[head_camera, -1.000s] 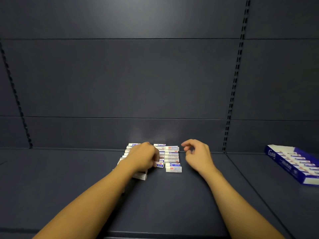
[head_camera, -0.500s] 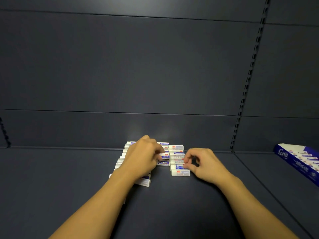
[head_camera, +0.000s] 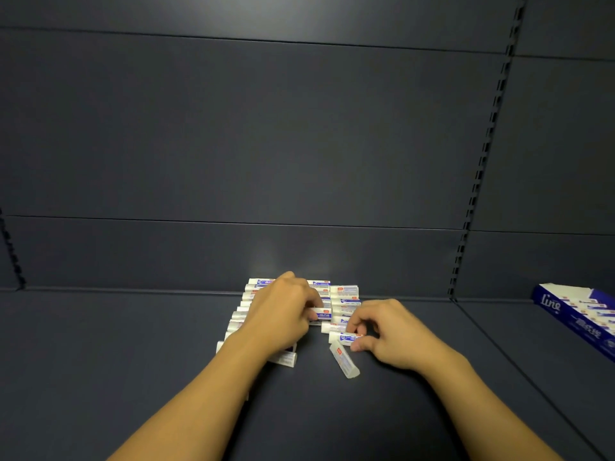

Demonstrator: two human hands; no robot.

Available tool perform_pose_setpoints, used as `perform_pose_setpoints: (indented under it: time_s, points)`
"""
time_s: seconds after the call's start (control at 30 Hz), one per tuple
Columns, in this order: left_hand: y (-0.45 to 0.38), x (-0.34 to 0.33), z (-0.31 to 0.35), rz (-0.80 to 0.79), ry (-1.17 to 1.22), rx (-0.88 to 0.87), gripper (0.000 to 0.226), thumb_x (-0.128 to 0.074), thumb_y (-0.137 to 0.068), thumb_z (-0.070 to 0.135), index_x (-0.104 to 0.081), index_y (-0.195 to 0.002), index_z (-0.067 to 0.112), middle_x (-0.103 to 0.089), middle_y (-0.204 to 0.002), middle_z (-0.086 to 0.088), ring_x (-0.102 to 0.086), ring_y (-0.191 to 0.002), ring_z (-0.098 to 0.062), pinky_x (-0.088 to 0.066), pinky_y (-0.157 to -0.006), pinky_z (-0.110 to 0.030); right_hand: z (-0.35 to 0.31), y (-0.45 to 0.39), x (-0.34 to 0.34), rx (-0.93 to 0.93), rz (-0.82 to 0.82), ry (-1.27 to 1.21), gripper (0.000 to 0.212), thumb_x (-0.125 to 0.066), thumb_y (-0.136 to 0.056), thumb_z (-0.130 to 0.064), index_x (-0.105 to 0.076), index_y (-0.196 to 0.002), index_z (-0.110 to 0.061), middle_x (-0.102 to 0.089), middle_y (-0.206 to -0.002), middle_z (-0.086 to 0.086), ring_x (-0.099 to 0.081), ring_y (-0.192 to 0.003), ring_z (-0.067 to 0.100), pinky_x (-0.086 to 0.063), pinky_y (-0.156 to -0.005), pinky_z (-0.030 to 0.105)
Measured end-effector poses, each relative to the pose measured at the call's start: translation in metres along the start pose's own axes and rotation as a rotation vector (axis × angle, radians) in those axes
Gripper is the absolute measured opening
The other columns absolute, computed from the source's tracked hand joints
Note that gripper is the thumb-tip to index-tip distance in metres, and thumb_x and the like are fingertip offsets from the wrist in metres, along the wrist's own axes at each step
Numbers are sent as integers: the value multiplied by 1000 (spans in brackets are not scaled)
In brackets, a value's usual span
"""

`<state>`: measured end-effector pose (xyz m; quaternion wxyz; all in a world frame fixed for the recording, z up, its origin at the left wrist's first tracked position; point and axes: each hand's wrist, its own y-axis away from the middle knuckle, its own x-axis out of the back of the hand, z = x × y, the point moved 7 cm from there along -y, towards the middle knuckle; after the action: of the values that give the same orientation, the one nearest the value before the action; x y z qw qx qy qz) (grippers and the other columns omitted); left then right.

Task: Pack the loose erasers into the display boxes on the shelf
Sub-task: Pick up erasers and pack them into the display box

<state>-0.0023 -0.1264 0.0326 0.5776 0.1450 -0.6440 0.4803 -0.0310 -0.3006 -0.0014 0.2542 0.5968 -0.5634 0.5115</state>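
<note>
Several loose white erasers with blue and red sleeves (head_camera: 344, 296) lie in rows at the back middle of the dark shelf (head_camera: 133, 344). My left hand (head_camera: 283, 316) lies over the left rows and pinches one eraser (head_camera: 320, 313) at its fingertips. My right hand (head_camera: 392, 334) pinches the end of an eraser (head_camera: 342, 337) in the right row. One eraser (head_camera: 344, 360) lies skewed in front of that row, by my thumb. A blue display box (head_camera: 549, 304) holding erasers sits at the far right.
The shelf back wall (head_camera: 299, 161) rises right behind the erasers. A slotted upright (head_camera: 479, 174) divides this bay from the right bay, where the display box stands. Dark shelf surface stretches to the left and in front of the erasers.
My right hand moved left onto the right row and took hold of an eraser. The front eraser of that row now lies skewed. The camera view shifted left, so the box sits nearer the right edge.
</note>
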Motion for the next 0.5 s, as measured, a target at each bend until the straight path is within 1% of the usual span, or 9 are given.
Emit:
perform_pose_setpoints:
  time_s: [0.13,0.3,0.37,0.43,0.5]
  points:
    - [1,-1,-3,-6,16,15,21,-64,-93,25,-72,-111,33,-65,-108,16,-46,-108,-8,-35,-71,-27,1,7,5,-14,16,27,16,-82,-76,-29,-71,-87,-30,-60,-82,-16,-55,-76,2,-47,-70,24]
    - [1,-3,-7,-25,21,28,21,-64,-93,25,-72,-111,32,-65,-108,15,-47,-110,-9,-43,-77,-28,5,12,9,-39,48,55,16,-79,-75,-25,-66,-82,-31,-59,-83,-20,-55,-80,-1,-45,-71,20]
    - [2,0,-8,-29,19,40,21,-63,-93,24,-72,-111,32,-65,-108,15,-47,-111,-9,-44,-78,-28,5,15,8,-55,34,47,18,-76,-74,-24,-62,-79,-34,-61,-82,-20,-57,-80,2,-47,-71,23]
    - [4,6,-6,-4,7,54,22,-62,-93,23,-72,-111,32,-65,-108,14,-48,-111,-9,-43,-76,-28,3,18,8,-63,22,51,17,-75,-76,-23,-62,-82,-33,-62,-84,-19,-58,-82,3,-50,-75,26]
    - [7,11,-3,36,-6,67,22,-60,-93,23,-71,-110,32,-64,-107,14,-49,-111,-10,-40,-74,-28,-2,20,10,-68,-1,85,14,-73,-82,-23,-66,-90,-31,-62,-90,-17,-58,-87,4,-50,-80,27]
